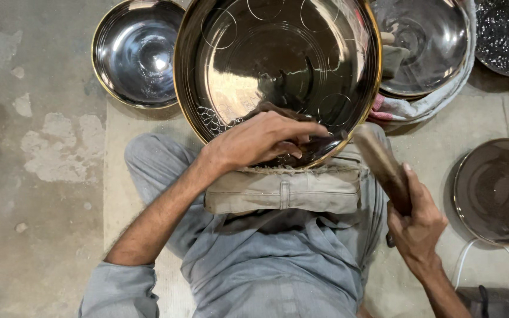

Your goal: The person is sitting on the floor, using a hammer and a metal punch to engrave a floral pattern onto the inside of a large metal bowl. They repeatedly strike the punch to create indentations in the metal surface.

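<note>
Fingers of the left hand (260,140) are pinched around a thin dark metal punch (319,138), holding its tip against the inside near rim of a big round shiny metal bowl with a gold-coloured edge (278,65). You can see circles scribed into the bowl's inner surface, plus a patch of small pattern down by the lower left of the rim. Over on the other side, the right hand (416,221) is clenched tight around the handle of a worn wooden mallet (381,162), whose head sits just beside the punch's back end, maybe touching, hard to say. The bowl is tilted up, leaning on a folded beige cloth pad (284,191) that lies across the person's lap, grey clothes underneath. Further out, a smaller shiny steel bowl (136,53) rests on the concrete floor at upper left, another steel dish (428,44) sits on a bundled rag at upper right, and a dull round metal plate (496,191) lies on the right, well apart.
</note>
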